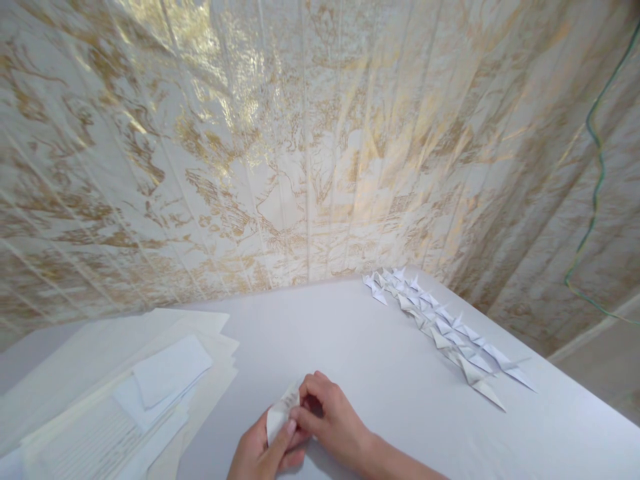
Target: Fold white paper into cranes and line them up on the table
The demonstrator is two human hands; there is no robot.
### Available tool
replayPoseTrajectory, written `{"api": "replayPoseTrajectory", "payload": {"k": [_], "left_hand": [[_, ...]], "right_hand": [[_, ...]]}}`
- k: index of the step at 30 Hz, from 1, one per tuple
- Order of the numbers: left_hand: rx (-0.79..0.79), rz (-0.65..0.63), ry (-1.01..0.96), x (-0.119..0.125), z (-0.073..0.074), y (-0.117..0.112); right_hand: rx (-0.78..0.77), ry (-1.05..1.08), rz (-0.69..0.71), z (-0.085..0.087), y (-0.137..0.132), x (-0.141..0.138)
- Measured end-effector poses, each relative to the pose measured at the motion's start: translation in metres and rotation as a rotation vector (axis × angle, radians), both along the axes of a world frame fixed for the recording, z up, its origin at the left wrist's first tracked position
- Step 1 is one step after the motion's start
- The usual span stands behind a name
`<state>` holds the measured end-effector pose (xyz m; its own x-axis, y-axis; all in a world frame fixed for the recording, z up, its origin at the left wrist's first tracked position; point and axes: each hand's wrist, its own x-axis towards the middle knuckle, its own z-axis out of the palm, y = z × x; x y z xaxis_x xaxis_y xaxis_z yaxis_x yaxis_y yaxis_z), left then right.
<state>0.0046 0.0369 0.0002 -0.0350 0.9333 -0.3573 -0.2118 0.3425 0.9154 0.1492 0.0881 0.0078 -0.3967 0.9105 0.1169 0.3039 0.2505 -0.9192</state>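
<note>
Nearest the camera, the left hand (263, 453) and right hand (333, 420) are both pinching a small folded paper piece (283, 415) just above the white tabletop (350, 347). To the left, a stack of paper sheets (125, 393) is lying flat. Farther right, a row of folded paper figures (440, 327) is running toward the gold-patterned wall (300, 147).

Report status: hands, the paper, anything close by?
Left hand and right hand both pinching one small folded paper at the table near side. Row of folded pieces off right, sheet stack left, both apart from hands.
</note>
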Motion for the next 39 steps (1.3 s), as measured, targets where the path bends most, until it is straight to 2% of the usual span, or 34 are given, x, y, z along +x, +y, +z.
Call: {"api": "replayPoseTrajectory", "payload": {"k": [8, 18, 25, 27, 32, 39], "left_hand": [[0.008, -0.067, 0.085, -0.008, 0.004, 0.007], [-0.003, -0.14, 0.08, -0.01, -0.009, 0.008], [-0.017, -0.181, 0.058, -0.011, -0.011, 0.009], [-0.029, -0.2, 0.049, -0.012, -0.011, 0.01], [-0.062, -0.234, 0.03, -0.016, -0.013, 0.014], [-0.085, -0.278, 0.006, -0.016, -0.013, 0.016]], "right_hand": [[0.006, 0.119, 0.109, -0.002, 0.001, 0.006], [-0.112, 0.158, 0.033, -0.015, 0.005, 0.005], [-0.133, 0.178, 0.008, -0.014, 0.004, 0.005], [-0.143, 0.208, 0.033, -0.012, 0.003, 0.006], [-0.196, 0.351, 0.202, -0.009, 0.002, 0.007], [-0.315, 0.356, 0.198, -0.012, 0.006, 0.006]]}}
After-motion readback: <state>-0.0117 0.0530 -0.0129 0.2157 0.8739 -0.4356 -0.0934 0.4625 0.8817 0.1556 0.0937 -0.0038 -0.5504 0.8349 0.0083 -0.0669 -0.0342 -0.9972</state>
